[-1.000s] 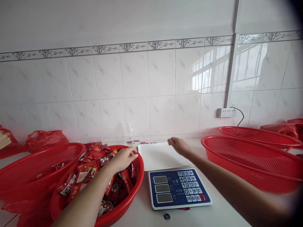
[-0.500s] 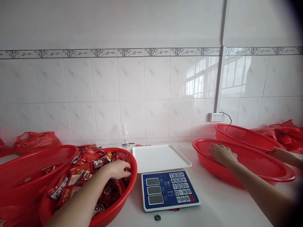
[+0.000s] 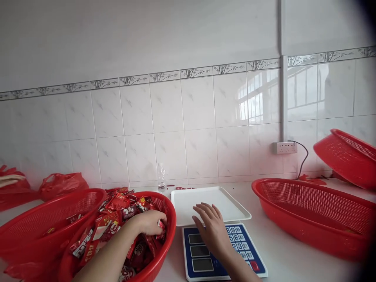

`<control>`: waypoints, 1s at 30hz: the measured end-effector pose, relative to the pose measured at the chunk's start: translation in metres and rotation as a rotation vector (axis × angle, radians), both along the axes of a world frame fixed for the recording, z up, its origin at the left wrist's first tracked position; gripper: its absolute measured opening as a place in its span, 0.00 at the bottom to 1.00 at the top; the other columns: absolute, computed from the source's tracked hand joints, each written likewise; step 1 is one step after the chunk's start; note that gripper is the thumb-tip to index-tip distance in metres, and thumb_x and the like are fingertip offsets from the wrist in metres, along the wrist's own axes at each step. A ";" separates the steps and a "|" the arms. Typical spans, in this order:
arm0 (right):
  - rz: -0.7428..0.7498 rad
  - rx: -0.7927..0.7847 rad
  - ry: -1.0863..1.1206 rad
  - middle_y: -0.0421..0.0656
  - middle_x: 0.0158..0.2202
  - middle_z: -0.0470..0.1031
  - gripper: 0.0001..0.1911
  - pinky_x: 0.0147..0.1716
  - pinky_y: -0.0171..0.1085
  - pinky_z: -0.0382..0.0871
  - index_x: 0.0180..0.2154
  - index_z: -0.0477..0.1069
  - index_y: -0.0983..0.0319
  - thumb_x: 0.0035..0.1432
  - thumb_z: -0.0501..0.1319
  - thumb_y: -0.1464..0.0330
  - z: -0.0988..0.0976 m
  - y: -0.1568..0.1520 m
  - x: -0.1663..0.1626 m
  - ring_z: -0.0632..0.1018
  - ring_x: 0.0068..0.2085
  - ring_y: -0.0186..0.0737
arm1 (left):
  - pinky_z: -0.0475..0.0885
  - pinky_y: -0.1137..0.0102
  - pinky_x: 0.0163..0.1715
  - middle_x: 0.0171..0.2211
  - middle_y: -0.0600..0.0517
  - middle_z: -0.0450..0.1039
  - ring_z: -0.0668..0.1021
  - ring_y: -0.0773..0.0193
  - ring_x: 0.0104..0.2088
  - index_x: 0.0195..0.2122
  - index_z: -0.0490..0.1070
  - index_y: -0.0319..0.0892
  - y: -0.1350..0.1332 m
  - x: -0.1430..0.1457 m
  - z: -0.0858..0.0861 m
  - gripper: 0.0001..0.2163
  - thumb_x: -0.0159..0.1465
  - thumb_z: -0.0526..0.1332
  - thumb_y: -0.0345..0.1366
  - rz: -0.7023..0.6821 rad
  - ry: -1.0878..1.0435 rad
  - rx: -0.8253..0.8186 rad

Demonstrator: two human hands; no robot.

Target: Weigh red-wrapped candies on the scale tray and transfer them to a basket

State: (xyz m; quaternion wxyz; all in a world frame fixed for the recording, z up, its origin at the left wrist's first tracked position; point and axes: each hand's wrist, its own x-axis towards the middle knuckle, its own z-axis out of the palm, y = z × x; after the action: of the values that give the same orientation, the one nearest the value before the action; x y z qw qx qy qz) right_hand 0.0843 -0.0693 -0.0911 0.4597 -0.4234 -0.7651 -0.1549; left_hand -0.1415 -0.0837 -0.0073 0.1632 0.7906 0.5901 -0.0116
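My left hand (image 3: pixel 151 222) reaches into a red plastic basket (image 3: pixel 170 229) heaped with small wrapped snack packets (image 3: pixel 119 201). Its fingers are closed around a red-and-white snack packet (image 3: pixel 160 229), near the basket's right wall. My right hand (image 3: pixel 210 225) hovers with fingers spread over the blue keypad panel of a digital scale (image 3: pixel 202 264), its fingertips near the front of the white weighing tray (image 3: pixel 202 197). The tray holds nothing. My forearm and hand hide part of the keys.
A second red basket (image 3: pixel 85 194) with a few packets stands at left. Another red basket (image 3: pixel 296 223) is at right; a further one (image 3: pixel 346 156) is tilted up behind it. A clear bottle (image 3: pixel 161 180), red bags (image 3: pixel 63 186) and a wall socket (image 3: pixel 284 147) are at the back.
My right hand has moved left from the right basket to above the scale. My left hand has closed on a packet. The far right basket is now raised and tilted; the other person's hand there is out of view.
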 end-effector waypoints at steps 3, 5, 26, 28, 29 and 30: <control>0.030 0.062 0.020 0.44 0.42 0.75 0.12 0.51 0.50 0.57 0.42 0.69 0.57 0.60 0.51 0.67 0.002 -0.002 0.011 0.72 0.46 0.43 | 0.68 0.72 0.29 0.37 0.52 0.75 0.76 0.59 0.35 0.40 0.71 0.47 0.001 0.003 -0.003 0.17 0.47 0.58 0.33 -0.024 0.002 0.009; 0.045 0.064 0.044 0.44 0.39 0.76 0.11 0.50 0.49 0.58 0.40 0.70 0.57 0.60 0.50 0.67 0.003 -0.004 0.016 0.73 0.44 0.42 | 0.68 0.71 0.29 0.37 0.51 0.75 0.76 0.58 0.35 0.39 0.71 0.46 0.002 0.006 -0.005 0.16 0.47 0.58 0.34 -0.020 0.033 0.019; 0.164 -0.058 0.229 0.45 0.32 0.75 0.14 0.39 0.43 0.64 0.37 0.71 0.58 0.61 0.48 0.64 0.004 -0.006 0.022 0.74 0.37 0.42 | 0.61 0.73 0.21 0.26 0.54 0.72 0.70 0.63 0.25 0.31 0.74 0.45 -0.046 -0.029 0.030 0.13 0.42 0.59 0.31 0.136 0.324 -0.002; 0.163 -0.060 0.236 0.45 0.32 0.75 0.14 0.38 0.43 0.65 0.36 0.71 0.58 0.61 0.48 0.63 0.004 -0.007 0.022 0.74 0.37 0.42 | 0.63 0.72 0.25 0.28 0.52 0.71 0.71 0.61 0.27 0.28 0.72 0.44 -0.051 -0.032 0.032 0.11 0.42 0.58 0.29 0.165 0.365 0.073; 0.164 -0.063 0.238 0.45 0.32 0.75 0.14 0.38 0.43 0.65 0.36 0.71 0.58 0.61 0.48 0.63 0.004 -0.007 0.021 0.74 0.37 0.42 | 0.64 0.71 0.28 0.30 0.51 0.72 0.72 0.59 0.30 0.27 0.72 0.44 -0.053 -0.032 0.032 0.11 0.42 0.57 0.28 0.150 0.355 0.133; 0.167 -0.066 0.239 0.45 0.32 0.76 0.14 0.38 0.43 0.65 0.36 0.71 0.58 0.61 0.48 0.63 0.004 -0.007 0.021 0.74 0.37 0.42 | 0.65 0.70 0.31 0.33 0.51 0.72 0.72 0.58 0.34 0.28 0.71 0.44 -0.054 -0.030 0.030 0.11 0.43 0.56 0.27 0.116 0.317 0.194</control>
State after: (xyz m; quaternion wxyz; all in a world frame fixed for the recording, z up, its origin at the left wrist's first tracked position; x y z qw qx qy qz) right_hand 0.1056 -0.0765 -0.0869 0.5448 -0.3886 -0.7420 -0.0394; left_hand -0.1710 -0.1381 0.0227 -0.0086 0.7555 0.6514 -0.0696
